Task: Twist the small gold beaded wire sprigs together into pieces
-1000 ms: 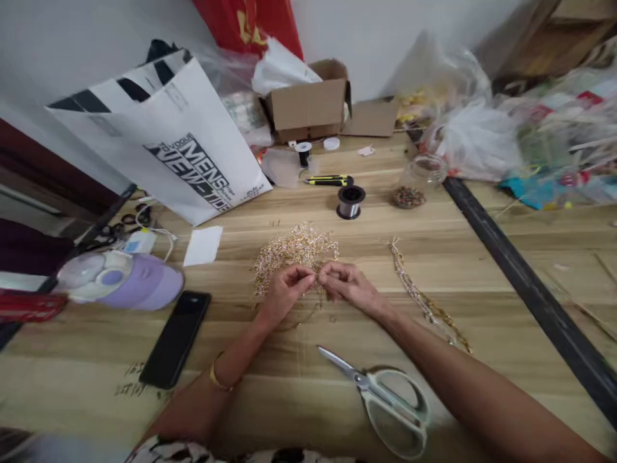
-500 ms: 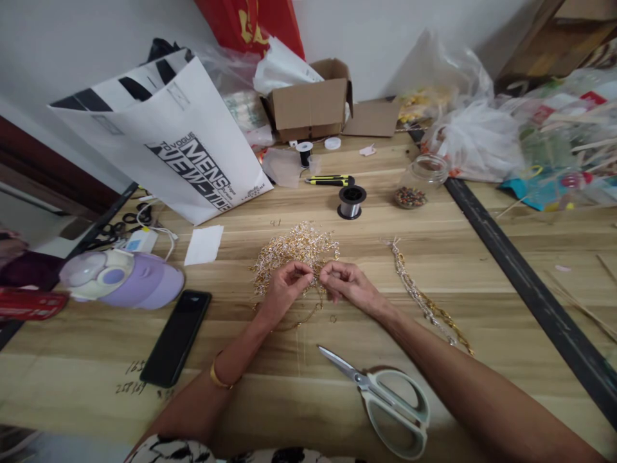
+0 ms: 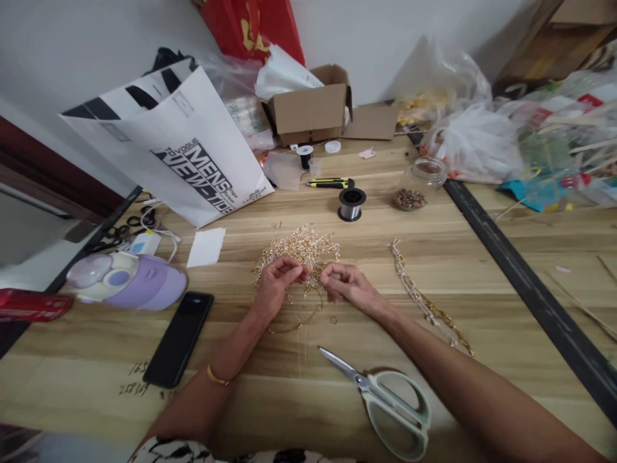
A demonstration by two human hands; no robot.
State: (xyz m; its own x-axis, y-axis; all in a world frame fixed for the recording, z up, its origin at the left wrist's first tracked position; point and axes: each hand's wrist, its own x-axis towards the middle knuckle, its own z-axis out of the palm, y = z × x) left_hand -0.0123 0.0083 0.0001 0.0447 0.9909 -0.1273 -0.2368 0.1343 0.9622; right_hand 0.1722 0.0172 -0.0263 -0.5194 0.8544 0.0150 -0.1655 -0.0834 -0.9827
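A heap of small gold and clear beads (image 3: 301, 241) lies on the wooden table, just beyond my hands. My left hand (image 3: 278, 280) is closed in a pinch at the heap's near edge; whatever sits between its fingertips is too small to name. My right hand (image 3: 348, 283), also pinched, is a short gap to the right, and its hold is equally unclear. A thin gold chain (image 3: 301, 323) curves on the table below my hands, with a small ring (image 3: 333, 319) beside it. Scissors (image 3: 376, 399) with pale handles lie partly open nearer to me.
Silver and gold chains (image 3: 424, 302) lie right of my right arm. Behind the heap are a wire spool (image 3: 351, 204), a utility knife (image 3: 330, 183) and a jar of beads (image 3: 419, 183). A phone (image 3: 178, 337), purple bottle (image 3: 139, 280) and white paper bag (image 3: 178, 141) stand left.
My left hand has drawn slightly left and up, widening the gap between my fingertips. My right hand has hardly moved. The whole view has shifted a little.
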